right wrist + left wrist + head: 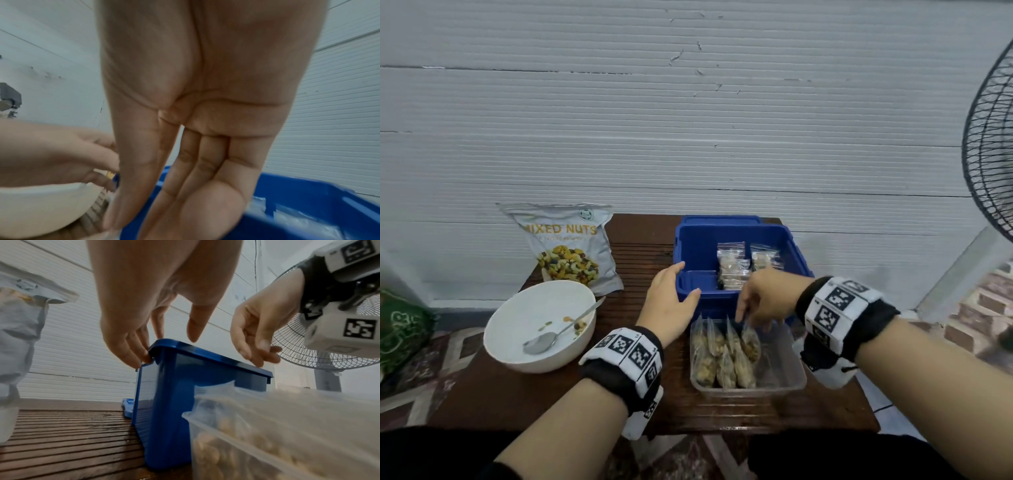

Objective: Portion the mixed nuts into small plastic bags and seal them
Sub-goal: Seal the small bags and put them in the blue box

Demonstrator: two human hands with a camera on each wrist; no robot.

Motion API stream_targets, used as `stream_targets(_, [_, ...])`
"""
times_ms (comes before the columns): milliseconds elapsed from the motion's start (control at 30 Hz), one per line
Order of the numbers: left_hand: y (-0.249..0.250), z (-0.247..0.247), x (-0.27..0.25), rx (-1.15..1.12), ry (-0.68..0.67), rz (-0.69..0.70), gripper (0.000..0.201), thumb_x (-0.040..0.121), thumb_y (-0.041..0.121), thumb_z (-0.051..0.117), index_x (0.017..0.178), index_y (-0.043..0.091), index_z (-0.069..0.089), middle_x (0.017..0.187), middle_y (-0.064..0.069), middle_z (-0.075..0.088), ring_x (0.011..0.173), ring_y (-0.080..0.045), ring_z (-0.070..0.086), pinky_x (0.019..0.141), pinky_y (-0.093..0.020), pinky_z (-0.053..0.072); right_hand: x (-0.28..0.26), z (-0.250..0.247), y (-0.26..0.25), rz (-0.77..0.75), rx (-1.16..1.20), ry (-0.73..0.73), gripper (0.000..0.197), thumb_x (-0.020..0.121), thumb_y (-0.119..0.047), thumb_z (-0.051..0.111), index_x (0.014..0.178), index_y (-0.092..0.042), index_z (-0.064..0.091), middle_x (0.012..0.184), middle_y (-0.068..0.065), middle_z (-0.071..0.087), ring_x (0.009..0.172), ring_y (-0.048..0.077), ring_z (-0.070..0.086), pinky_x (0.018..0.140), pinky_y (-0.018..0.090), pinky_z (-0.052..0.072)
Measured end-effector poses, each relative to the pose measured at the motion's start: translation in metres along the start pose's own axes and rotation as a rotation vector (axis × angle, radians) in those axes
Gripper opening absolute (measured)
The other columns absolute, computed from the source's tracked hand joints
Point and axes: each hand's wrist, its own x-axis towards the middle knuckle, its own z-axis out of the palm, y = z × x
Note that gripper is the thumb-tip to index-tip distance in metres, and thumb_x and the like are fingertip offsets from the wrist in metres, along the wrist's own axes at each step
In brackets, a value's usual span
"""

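Landmark: blue bin (695, 246), back centre of the wooden tabletop (517, 394).

Left hand (669, 298) is on the bin's near-left corner, fingers (131, 352) loosely extended and touching under the rim, thumb over the top edge; not curled round it.

Right hand (767, 294) hangs just in front of the bin's near rim, over the clear plastic tray (787, 377) that sits directly in front of the bin. Fingers (205, 162) straight and close together, pointing down at the tops of the filled nut bags (726, 353) standing in the tray. Can't tell if the tips touch a bag; nothing gripped.

Inside the bin, right half: a small stack of clear zip bags (736, 267), some with a little content.

Left of the bin: silver pouch (568, 246) printed "MIXED NUTS" in orange, nut photo below; smaller print unreadable. In front of the pouch: white bowl (517, 342) with a metal spoon (551, 337) and a few leftover nuts.

Both wrists carry bands with black-and-white square code markers.
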Motion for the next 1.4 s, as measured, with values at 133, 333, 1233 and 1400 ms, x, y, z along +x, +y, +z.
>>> stream_targets(133, [0.004, 0.000, -0.008, 0.026, -0.002, 0.000, 0.060, 0.095, 0.026, 0.059, 0.147, 0.016, 0.032, 0.150, -0.003, 0.033, 0.139, -0.017, 0.032, 0.111, -0.028, 0.027, -0.001, 0.023, 0.009, 0.030, -0.042, 0.121, 0.034, 0.087, -0.002, 0.061, 0.114, -0.021, 0.069, 0.099, 0.005, 0.071, 0.085, 0.019, 0.069, 0.071, 0.024, 0.053])
stream_targets(333, [0.008, 0.001, -0.014, 0.049, 0.000, -0.006, 0.060, 0.094, 0.025, 0.059, 0.146, 0.015, 0.033, 0.149, -0.004, 0.034, 0.138, -0.018, 0.033, 0.112, -0.029, 0.028, -0.004, 0.038, 0.011, 0.042, -0.153, 0.211, 0.035, 0.085, 0.002, 0.054, 0.093, -0.024, 0.075, 0.109, 0.001, 0.067, 0.096, 0.022, 0.064, 0.082, 0.031, 0.054])
stream_targets(1233, [0.019, 0.017, -0.017, -0.092, -0.023, 0.207, 0.010, 0.078, 0.044, 0.075, 0.079, 0.036, 0.069, 0.085, 0.022, 0.070, 0.090, 0.006, 0.062, 0.098, -0.041, 0.044, -0.022, 0.008, -0.004, -0.154, 0.147, 0.438, 0.010, 0.090, -0.016, 0.062, 0.083, -0.022, 0.064, 0.084, -0.004, 0.062, 0.084, 0.013, 0.058, 0.077, 0.027, 0.047])
stream_targets(1400, [0.023, 0.024, -0.019, -0.244, 0.051, 0.236, 0.010, 0.086, 0.021, 0.070, 0.080, 0.028, 0.067, 0.083, 0.008, 0.069, 0.080, -0.001, 0.062, 0.076, -0.014, 0.045, -0.024, 0.024, 0.010, -0.175, 0.446, 0.582, 0.005, 0.085, -0.018, 0.070, 0.088, -0.020, 0.068, 0.084, -0.009, 0.065, 0.081, 0.007, 0.060, 0.073, 0.018, 0.045])
